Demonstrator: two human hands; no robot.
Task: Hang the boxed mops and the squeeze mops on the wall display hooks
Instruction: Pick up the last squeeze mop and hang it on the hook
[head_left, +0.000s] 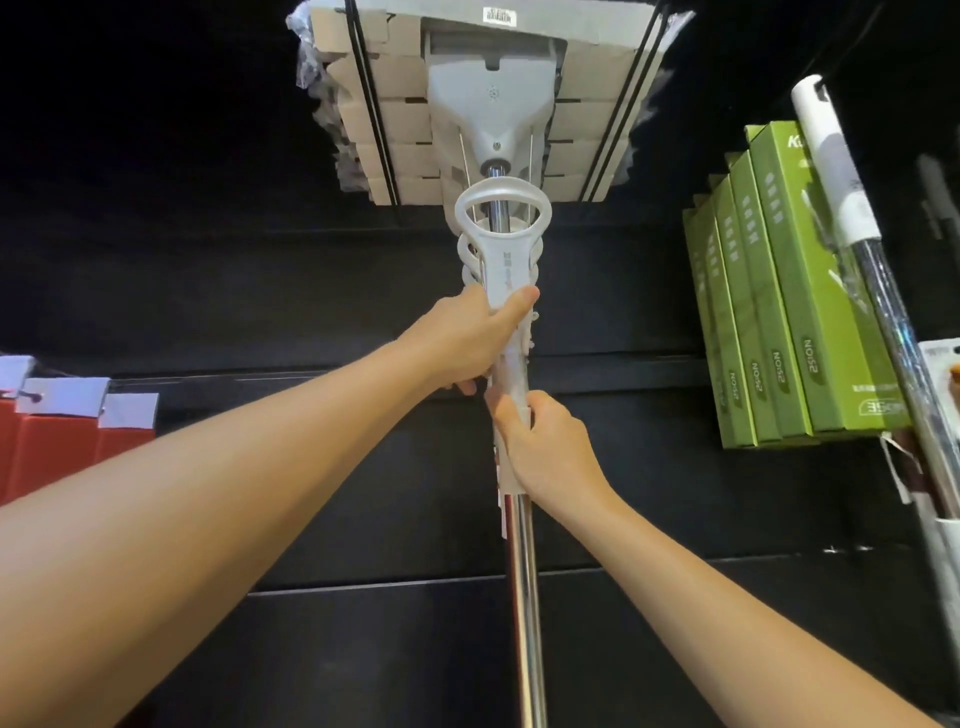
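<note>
A squeeze mop (493, 109) with a grey head and a shiny metal pole stands upright against the black wall, in front of several more mops hanging in a row behind it. My left hand (470, 338) grips its white squeeze handle (503, 234) from the left. Just below, my right hand (545, 447) is closed around the pole's white sleeve. Two black hook rods (370, 104) run along either side of the cardboard-wrapped mop heads. Green boxed mops (779, 296) hang at the right.
Another mop pole (852, 223) with a white grip leans at the far right in front of the green boxes. Red boxes (57, 441) with white hang tabs hang low at the left. Horizontal black wall rails cross behind my arms.
</note>
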